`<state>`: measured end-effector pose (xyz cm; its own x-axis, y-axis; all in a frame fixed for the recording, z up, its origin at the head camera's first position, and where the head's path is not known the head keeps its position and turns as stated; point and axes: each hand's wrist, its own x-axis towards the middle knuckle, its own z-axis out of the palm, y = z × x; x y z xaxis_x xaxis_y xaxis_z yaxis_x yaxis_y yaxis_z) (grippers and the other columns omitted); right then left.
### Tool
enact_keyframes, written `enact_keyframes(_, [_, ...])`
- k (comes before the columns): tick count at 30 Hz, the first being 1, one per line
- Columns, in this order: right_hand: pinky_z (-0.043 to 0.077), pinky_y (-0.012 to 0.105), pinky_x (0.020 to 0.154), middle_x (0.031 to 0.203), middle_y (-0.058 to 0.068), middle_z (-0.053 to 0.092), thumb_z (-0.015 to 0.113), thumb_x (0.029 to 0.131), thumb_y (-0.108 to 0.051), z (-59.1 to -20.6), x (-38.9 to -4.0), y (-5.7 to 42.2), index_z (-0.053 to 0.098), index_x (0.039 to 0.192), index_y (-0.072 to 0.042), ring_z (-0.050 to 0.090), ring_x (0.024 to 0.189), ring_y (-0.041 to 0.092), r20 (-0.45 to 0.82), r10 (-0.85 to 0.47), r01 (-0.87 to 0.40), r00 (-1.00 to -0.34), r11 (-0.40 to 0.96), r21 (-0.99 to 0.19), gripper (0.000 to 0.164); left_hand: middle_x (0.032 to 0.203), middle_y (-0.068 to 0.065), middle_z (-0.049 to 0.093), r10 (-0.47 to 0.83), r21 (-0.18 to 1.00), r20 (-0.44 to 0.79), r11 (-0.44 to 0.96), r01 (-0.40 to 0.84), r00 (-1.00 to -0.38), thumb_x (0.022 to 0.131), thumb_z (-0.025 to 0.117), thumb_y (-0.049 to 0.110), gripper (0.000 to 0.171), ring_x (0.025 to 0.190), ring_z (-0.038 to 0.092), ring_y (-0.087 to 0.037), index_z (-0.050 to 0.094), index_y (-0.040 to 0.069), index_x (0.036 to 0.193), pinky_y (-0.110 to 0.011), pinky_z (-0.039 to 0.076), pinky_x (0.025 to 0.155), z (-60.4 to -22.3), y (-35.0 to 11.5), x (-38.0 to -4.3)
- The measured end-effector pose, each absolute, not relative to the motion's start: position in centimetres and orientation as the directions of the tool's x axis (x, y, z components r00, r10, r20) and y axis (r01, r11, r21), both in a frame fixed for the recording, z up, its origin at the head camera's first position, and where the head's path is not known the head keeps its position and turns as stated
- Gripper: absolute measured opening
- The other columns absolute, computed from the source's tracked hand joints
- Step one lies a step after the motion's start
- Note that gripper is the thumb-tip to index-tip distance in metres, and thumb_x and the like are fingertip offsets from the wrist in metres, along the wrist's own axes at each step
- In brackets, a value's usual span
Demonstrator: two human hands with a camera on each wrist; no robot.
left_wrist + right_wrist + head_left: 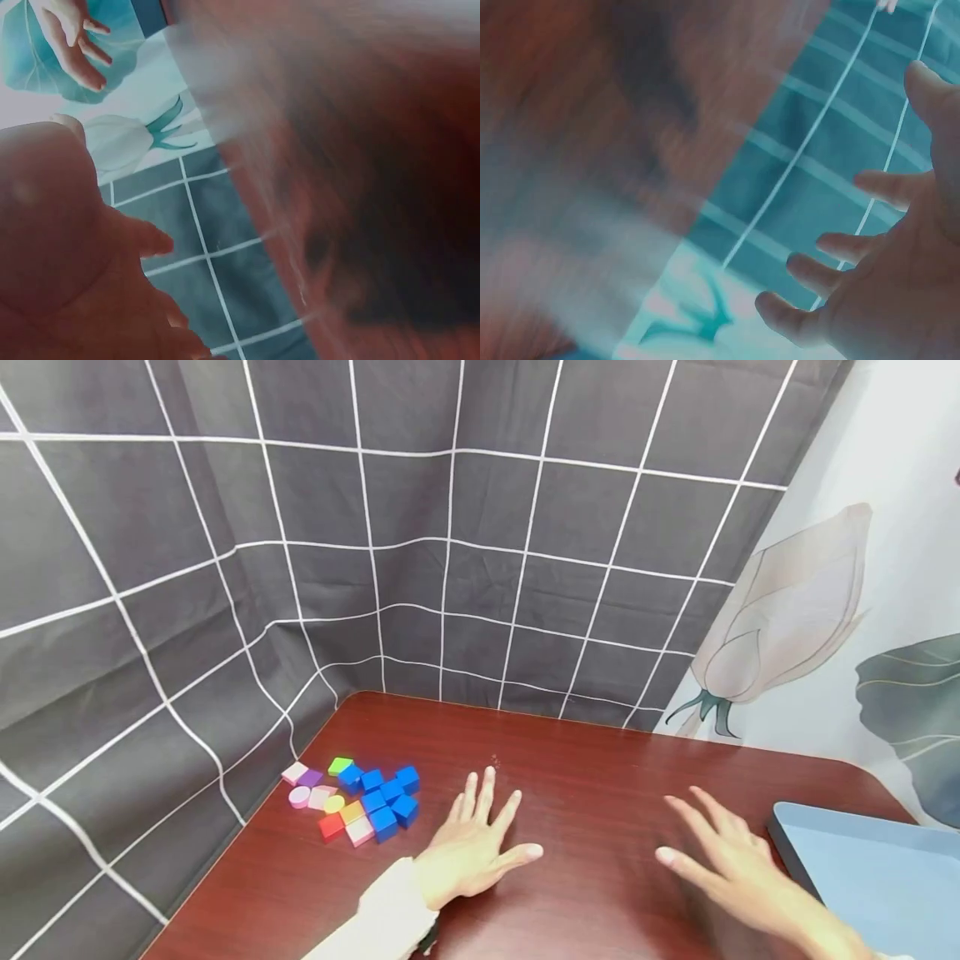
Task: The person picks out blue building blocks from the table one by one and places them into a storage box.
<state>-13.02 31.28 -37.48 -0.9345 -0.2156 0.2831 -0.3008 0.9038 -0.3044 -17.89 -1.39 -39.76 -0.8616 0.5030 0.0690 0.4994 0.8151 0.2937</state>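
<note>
My left hand [474, 852] is spread palm down over the middle of the table, holding nothing, just right of a cluster of blocks. Several blue cubes [383, 823] make up the right side of that cluster. To their left lie a red block [332, 827], an orange block [352, 812], a yellow round piece [334, 804], a green block [341, 766], a purple piece [310, 778] and several pink pieces [299, 797]. With fingers apart and nothing held, my right hand [731, 864] is beside the blue tray. In the right wrist view its fingers [810, 274] are loosely extended.
The light blue tray [870, 852] stands at the right end of the brown table [585, 793]. A dark grid-patterned curtain [487, 577] borders the back and left edges. Farther right hangs a white curtain [825, 710] with flower prints.
</note>
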Motion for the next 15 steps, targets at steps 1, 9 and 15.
enact_keyframes(1, [0.024, 0.063, 0.076, 0.143, 0.019, 0.025, 0.061, 0.085, -0.04, -37.3, -13.0, 32.5, 0.034, 0.14, -0.025, 0.029, 0.118, 0.049, 0.289, -0.199, -0.285, -0.936, 0.911, -0.299, 0.062, 0.153, -0.015, -0.001, 0.501, 0.309, 0.058, 0.813, 0.493, -0.864, 0.083, 0.023, 0.074, 0.08, 0.139, 0.0, -0.037, 0.024, 0.024, 0.146, -0.048, 0.016, 0.109, -39.7, -0.4, -18.0])
enact_keyframes(9, [0.018, 0.068, 0.077, 0.125, 0.04, 0.027, 0.055, 0.09, -0.035, -37.0, -12.6, 43.6, 0.038, 0.129, 0.006, 0.026, 0.103, 0.062, 0.265, -0.023, -0.102, -0.964, 0.952, -0.288, 0.059, 0.131, -0.014, 0.042, 0.566, 0.309, 0.081, 0.768, 0.561, -0.82, 0.084, 0.022, 0.073, 0.079, 0.116, 0.041, -0.028, 0.046, 0.014, 0.131, -0.037, 0.039, 0.091, -39.3, 8.6, -18.6])
enact_keyframes(15, [0.019, 0.065, 0.081, 0.112, 0.045, 0.03, 0.052, 0.09, -0.037, -37.8, -11.3, 51.7, 0.029, 0.125, 0.018, 0.027, 0.102, 0.059, 0.303, 0.173, 0.085, -0.937, 0.956, -0.281, 0.069, 0.084, 0.005, 0.056, 0.585, 0.473, 0.196, 0.647, 0.599, -0.787, 0.089, 0.035, 0.061, 0.05, 0.08, 0.054, -0.01, 0.061, 0.018, 0.085, -0.022, 0.042, 0.063, -39.3, 15.1, -18.6])
